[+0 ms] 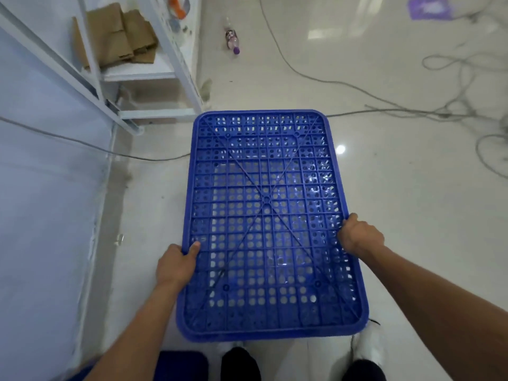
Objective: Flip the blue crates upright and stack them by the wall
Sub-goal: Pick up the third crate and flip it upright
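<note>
A blue perforated plastic crate [265, 188] fills the middle of the view, its ribbed underside facing up at me, so it is upside down. My left hand [176, 264] grips its left long edge, thumb on top. On the opposite long edge my right hand [358, 235] grips with fingers curled round the rim. Whether the crate rests on the floor or is lifted I cannot tell. A corner of another blue thing [182, 362] shows at the bottom edge between my arms.
A pale wall [41, 215] runs along the left. A white metal shelf [143, 72] with brown paper on it stands at the far left. A plastic bottle [232, 41] and several loose cables [439, 111] lie on the glossy tiled floor beyond. My feet are just below the crate.
</note>
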The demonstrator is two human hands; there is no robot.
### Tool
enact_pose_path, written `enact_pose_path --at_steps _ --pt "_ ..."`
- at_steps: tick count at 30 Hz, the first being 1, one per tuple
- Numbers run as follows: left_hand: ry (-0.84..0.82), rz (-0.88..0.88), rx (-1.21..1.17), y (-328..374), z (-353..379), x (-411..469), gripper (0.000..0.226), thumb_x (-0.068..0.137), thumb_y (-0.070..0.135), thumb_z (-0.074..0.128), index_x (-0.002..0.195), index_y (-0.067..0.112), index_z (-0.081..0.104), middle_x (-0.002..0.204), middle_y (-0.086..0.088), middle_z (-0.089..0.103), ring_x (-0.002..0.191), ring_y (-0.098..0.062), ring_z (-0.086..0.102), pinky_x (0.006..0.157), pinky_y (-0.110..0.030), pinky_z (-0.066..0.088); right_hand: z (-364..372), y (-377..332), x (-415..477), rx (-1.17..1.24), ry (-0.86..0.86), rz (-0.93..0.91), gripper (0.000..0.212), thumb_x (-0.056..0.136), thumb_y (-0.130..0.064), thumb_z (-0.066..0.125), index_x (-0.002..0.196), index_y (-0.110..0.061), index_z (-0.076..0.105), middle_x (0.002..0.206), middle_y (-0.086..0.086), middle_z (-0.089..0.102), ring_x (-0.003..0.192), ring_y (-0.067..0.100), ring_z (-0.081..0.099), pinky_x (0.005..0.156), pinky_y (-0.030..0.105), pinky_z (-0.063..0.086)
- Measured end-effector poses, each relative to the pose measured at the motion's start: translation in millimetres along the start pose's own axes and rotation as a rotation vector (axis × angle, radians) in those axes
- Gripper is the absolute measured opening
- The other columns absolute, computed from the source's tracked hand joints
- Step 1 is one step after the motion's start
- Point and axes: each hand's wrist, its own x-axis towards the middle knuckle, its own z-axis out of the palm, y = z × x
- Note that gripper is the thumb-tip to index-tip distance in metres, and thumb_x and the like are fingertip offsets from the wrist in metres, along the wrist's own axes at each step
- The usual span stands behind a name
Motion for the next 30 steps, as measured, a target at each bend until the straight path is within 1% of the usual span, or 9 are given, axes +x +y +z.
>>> enact_pose_path --at_steps 2,5,10,13,16,19,22,25,30 --pt "-0.015 0.008 0.008 19.9 26.2 -20.3 0.058 0.092 0.061 0.05 0.095 0.004 0.059 0.089 -0.012 0.066 0.073 -0.024 0.059 0.055 -0.031 0.04 -6.5 37.9 5.5 0.003 0.006 0.01 0.032 0.102 -0.027 0.034 0.123 -0.005 0.042 0.12 0.019 0.061 0.108 0.036 0.061 0.08 0.038 0.044" --pt "-0.036 0.012 0.014 48.0 64.9 -48.3 0.058 0.093 0.06 0.049 0.099 0.004 0.059 0.088 -0.009 0.064 0.073 -0.022 0.058 0.055 -0.031 0.039 -11.1 92.4 14.9 0.019 0.007 0.028 0.031 0.102 -0.028 0.034 0.121 -0.006 0.043 0.12 0.019 0.061 0.107 0.037 0.061 0.081 0.04 0.044" --pt "-0.073 0.009 0.001 88.4 131.3 -83.9 0.051 0.095 0.055 0.049 0.099 0.005 0.056 0.079 -0.003 0.055 0.07 -0.02 0.053 0.062 -0.031 0.041 -16.6 173.1 31.0 0.049 -0.008 0.075 0.036 0.101 -0.034 0.038 0.123 -0.006 0.044 0.121 0.02 0.061 0.108 0.037 0.06 0.085 0.041 0.044" --pt "-0.099 0.02 0.012 104.3 162.9 -96.6 0.05 0.097 0.05 0.05 0.106 0.002 0.059 0.087 -0.005 0.058 0.074 -0.021 0.054 0.064 -0.03 0.04 -14.8 210.3 40.6 0.049 -0.012 0.094 0.038 0.101 -0.034 0.039 0.126 -0.006 0.042 0.122 0.021 0.061 0.108 0.039 0.059 0.087 0.043 0.046" --pt "-0.115 0.015 0.011 116.2 185.8 -103.6 0.044 0.098 0.044 0.05 0.11 0.003 0.059 0.092 -0.007 0.058 0.082 -0.024 0.055 0.071 -0.03 0.042 -8.3 236.6 50.8 0.058 -0.002 0.107 0.037 0.101 -0.033 0.038 0.126 -0.006 0.042 0.119 0.021 0.061 0.105 0.039 0.06 0.08 0.041 0.043" --pt "-0.117 -0.007 0.0 124.4 203.5 -108.0 0.033 0.099 0.037 0.049 0.104 0.005 0.057 0.089 -0.006 0.059 0.082 -0.024 0.056 0.074 -0.031 0.044 -1.8 253.6 59.6 0.077 0.009 0.118 0.036 0.102 -0.032 0.034 0.127 -0.007 0.042 0.119 0.021 0.062 0.104 0.039 0.06 0.078 0.039 0.041" --pt "-0.113 -0.026 -0.034 129.6 212.5 -111.5 0.02 0.1 0.029 0.048 0.09 0.011 0.051 0.082 -0.002 0.054 0.07 -0.016 0.051 0.074 -0.03 0.042 2.4 261.9 64.0 0.112 0.007 0.134 0.037 0.104 -0.032 0.028 0.128 -0.007 0.042 0.119 0.022 0.061 0.105 0.04 0.059 0.077 0.039 0.039" --pt "-0.131 -0.017 -0.027 134.9 212.0 -115.5 0.02 0.099 0.027 0.048 0.106 0.009 0.052 0.084 0.0 0.054 0.078 -0.019 0.054 0.076 -0.032 0.043 5.7 264.5 65.4 0.142 0.004 0.133 0.036 0.105 -0.031 0.027 0.127 -0.006 0.041 0.118 0.023 0.061 0.104 0.04 0.058 0.076 0.038 0.038" --pt "-0.175 -0.013 -0.017 137.5 211.3 -119.4 0.047 0.094 0.03 0.054 0.134 0.009 0.044 0.116 -0.009 0.06 0.099 -0.029 0.062 0.09 -0.042 0.053 7.1 266.9 64.1 0.159 -0.015 0.142 0.032 0.103 -0.03 0.033 0.124 -0.006 0.04 0.113 0.022 0.062 0.087 0.035 0.053 0.073 0.039 0.04"
